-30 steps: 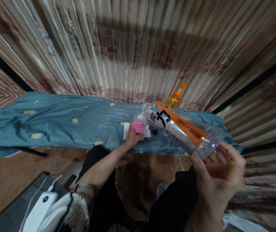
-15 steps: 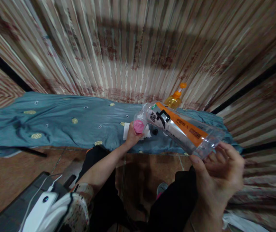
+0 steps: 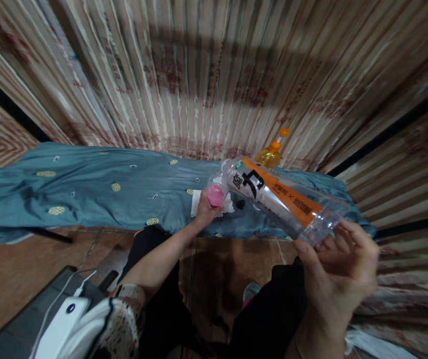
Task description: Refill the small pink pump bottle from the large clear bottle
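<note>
Fingers of my right hand [image 3: 335,274] curl around the base of a clear plastic bottle [image 3: 279,202] with an orange label, tipping it neck-down to the left. My left hand [image 3: 204,212] is closed on a small pink-topped cup [image 3: 215,194] right at the bottle's mouth, seemingly so the two openings meet. White tissue [image 3: 229,204] lies beneath on the blue cloth [image 3: 87,187] covering the counter. An orange-capped yellow bottle [image 3: 272,152] stands behind, against the striped curtain [image 3: 199,75].

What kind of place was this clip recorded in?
Probably a room in a home: patterned curtains hang behind a low surface under a blue-green cloth, and the floor is brown tile.
</note>
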Motion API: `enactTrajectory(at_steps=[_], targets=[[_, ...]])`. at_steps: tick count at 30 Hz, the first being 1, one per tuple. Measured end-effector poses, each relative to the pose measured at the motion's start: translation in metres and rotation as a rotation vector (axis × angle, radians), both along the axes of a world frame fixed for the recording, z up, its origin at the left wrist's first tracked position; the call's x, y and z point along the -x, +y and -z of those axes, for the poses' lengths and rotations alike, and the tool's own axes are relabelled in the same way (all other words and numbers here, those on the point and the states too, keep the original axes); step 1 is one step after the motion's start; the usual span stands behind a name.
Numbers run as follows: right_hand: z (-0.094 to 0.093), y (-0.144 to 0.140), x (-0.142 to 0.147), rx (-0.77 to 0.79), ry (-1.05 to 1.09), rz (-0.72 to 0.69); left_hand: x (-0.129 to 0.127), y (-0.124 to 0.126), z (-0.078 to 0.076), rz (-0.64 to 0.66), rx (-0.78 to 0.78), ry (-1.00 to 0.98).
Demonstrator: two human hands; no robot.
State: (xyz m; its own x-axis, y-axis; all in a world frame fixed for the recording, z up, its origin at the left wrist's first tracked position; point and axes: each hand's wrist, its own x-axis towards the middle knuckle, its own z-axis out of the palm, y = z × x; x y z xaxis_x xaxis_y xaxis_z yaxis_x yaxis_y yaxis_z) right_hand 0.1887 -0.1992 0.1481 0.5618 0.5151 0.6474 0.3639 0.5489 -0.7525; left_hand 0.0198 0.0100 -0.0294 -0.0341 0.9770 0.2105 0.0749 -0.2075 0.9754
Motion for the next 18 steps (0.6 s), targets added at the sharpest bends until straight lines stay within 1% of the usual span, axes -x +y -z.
enactTrajectory(at_steps=[10,18], targets=[[-0.0004,-0.0007,0.0003,-0.003,0.009,0.028,-0.0013,0.0026,0.0068,0.002,-0.011,-0.025],[0.0,-0.0008,0.0,0.008,0.005,0.021,-0.0002,0.0015,0.005,0.011,-0.021,-0.016]])
